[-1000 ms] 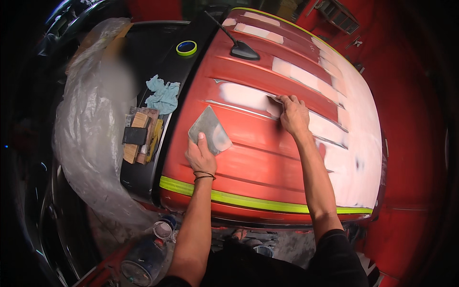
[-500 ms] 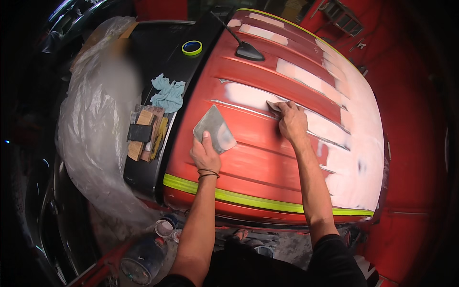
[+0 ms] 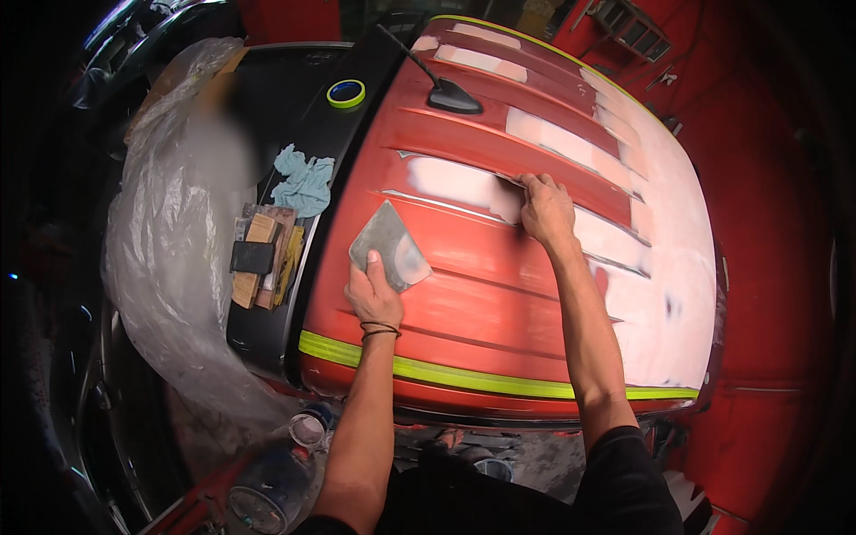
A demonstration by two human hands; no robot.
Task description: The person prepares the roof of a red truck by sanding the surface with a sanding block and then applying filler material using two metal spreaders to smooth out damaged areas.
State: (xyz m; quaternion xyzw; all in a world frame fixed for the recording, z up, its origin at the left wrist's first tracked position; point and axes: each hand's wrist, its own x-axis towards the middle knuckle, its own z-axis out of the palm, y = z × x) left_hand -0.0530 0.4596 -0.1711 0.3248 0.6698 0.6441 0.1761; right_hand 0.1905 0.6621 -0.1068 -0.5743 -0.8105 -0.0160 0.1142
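My left hand (image 3: 374, 294) grips a grey flat square plate (image 3: 379, 234) with its thumb on top, above the near left of a red car roof (image 3: 464, 239). A pinkish smear of putty lies on the plate's right part. My right hand (image 3: 547, 212) is closed on a thin dark putty spreader (image 3: 508, 184), mostly hidden by the fingers. That hand is at a groove edge of the roof, over a whitish filler strip (image 3: 446, 177). A pinkish patch shows just left of my right fingers.
Sanding blocks (image 3: 259, 260), a light blue crumpled cloth (image 3: 303, 183) and a tape roll (image 3: 346, 94) lie on the black panel at left. Clear plastic sheeting (image 3: 169, 232) drapes beyond. An antenna (image 3: 453, 98) stands on the roof. Yellow-green tape (image 3: 446, 373) lines its near edge.
My right hand has moved slightly right and away along the strip, leaving a pinkish patch visible beside it. My left hand keeps the plate in nearly the same place. The view has shifted a little.
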